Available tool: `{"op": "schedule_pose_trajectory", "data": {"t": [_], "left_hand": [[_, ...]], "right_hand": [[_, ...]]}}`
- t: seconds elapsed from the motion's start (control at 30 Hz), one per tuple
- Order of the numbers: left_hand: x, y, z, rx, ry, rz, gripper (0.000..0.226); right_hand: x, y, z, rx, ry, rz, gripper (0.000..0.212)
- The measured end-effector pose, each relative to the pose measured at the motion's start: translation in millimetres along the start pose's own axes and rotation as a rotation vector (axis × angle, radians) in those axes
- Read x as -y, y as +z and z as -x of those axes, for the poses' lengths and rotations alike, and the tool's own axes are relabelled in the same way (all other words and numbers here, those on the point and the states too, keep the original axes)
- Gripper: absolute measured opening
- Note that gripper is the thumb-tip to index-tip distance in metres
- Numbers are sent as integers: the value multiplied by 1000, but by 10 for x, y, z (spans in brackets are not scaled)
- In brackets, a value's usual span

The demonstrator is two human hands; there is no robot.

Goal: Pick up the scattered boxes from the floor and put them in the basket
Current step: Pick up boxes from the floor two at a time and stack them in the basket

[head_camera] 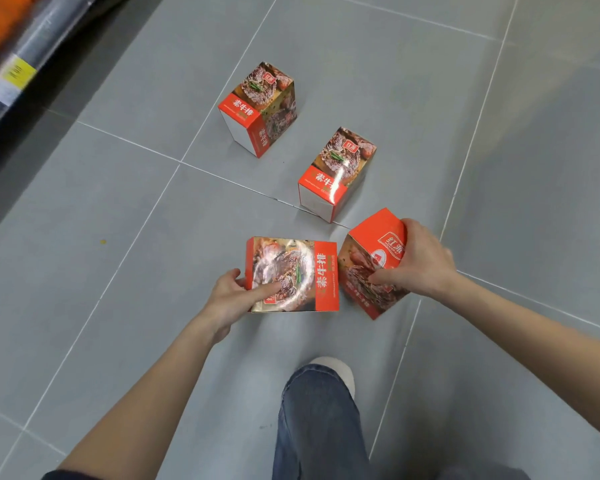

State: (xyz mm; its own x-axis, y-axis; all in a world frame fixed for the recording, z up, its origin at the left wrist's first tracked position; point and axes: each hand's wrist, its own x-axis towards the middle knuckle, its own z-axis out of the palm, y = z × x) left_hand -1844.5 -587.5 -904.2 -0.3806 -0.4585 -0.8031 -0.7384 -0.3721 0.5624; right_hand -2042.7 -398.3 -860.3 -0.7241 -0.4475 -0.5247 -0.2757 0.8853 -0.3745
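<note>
Two spare boxes (336,174) beyond (upright) — left hand (234,296), right hand (418,263) each grip a box (291,275).

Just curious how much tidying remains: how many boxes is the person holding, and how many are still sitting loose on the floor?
Held boxes: 2 (left box, right box)
Boxes not held: 2 (far box, near box)
Total: 4

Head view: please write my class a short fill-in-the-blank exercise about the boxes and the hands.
The red printed cardboard boxes in view number ____. The left hand and the right hand each grip ____ box. On the grey tiled floor, ____ boxes stand untouched.
Missing words: four; one; two.
</note>
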Motion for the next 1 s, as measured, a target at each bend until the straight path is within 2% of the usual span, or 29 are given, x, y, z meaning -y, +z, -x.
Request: {"op": "schedule_pose_trajectory", "data": {"t": [0.07, 0.1, 0.33, 0.4, 0.5, 0.53, 0.7, 0.9, 1.0], "left_hand": [[-159, -115, 248, 29, -5, -58, 57], [-242, -179, 388, 39, -7, -76, 51], [-940, -797, 1766, 63, 11, -109, 48], [-1179, -1012, 2288, 59, 16, -93, 60], [-1514, -1335, 3154, 16, 41, -76, 99], [-1598, -1434, 3459, 1, 50, -66, 102], [-1774, -1903, 5021, -98, 108, 10, 64], [-1375, -2473, 6678, -264, 132, 81, 85], [-1003, -2804, 7397, -351, 116, 108, 103]], "right_hand": [[91, -233, 150, 38, -29, 26, 99], [150, -365, 237, 55, -38, 27, 99], [889, -1466, 1073, 169, -145, 33, 99], [1169, -1807, 1382, 190, -194, 36, 100], [1593, -2351, 1940, 213, -269, 70, 101], [1733, -2530, 2145, 222, -294, 86, 101], [2398, -3309, 3250, 238, -436, 146, 98], [3102, -3677, 4416, 372, -628, 196, 95], [3535, -3590, 4992, 413, -797, 355, 96]]}}
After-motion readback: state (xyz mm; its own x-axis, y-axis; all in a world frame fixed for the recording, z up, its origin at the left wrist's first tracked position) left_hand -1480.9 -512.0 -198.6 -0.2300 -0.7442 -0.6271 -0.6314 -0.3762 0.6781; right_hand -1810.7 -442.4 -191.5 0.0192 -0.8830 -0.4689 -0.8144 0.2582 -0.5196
